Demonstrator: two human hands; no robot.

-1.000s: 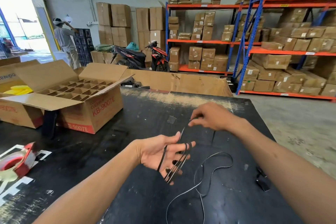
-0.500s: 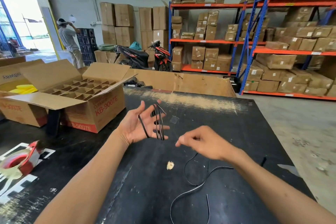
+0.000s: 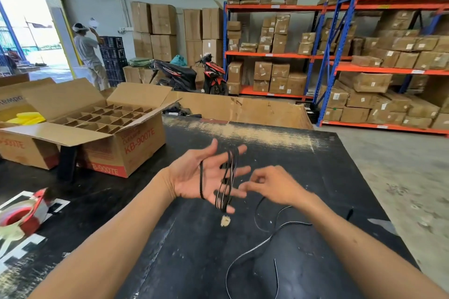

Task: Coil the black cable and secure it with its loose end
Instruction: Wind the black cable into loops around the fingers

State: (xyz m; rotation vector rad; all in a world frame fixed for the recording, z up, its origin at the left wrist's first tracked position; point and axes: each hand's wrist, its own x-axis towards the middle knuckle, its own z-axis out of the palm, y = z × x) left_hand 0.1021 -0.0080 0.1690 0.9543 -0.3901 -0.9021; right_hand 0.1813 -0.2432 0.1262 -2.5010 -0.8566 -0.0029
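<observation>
Rising beside the open left hand, whose spread fingers are wearing black cable loops, the right hand is pinching the strand.

Both forearms bare; no sleeves, nothing worn.

Both forearms reach forward from the lower edge, bare to the wrist. The left hand is held palm up and a little tilted, its fingers spread wide and its thumb raised; the grip is slack, with the black cable looped across the fingers. The right hand sits just beside it, knuckles up, fingers curled inward and pinched together near the left fingertips.
</observation>
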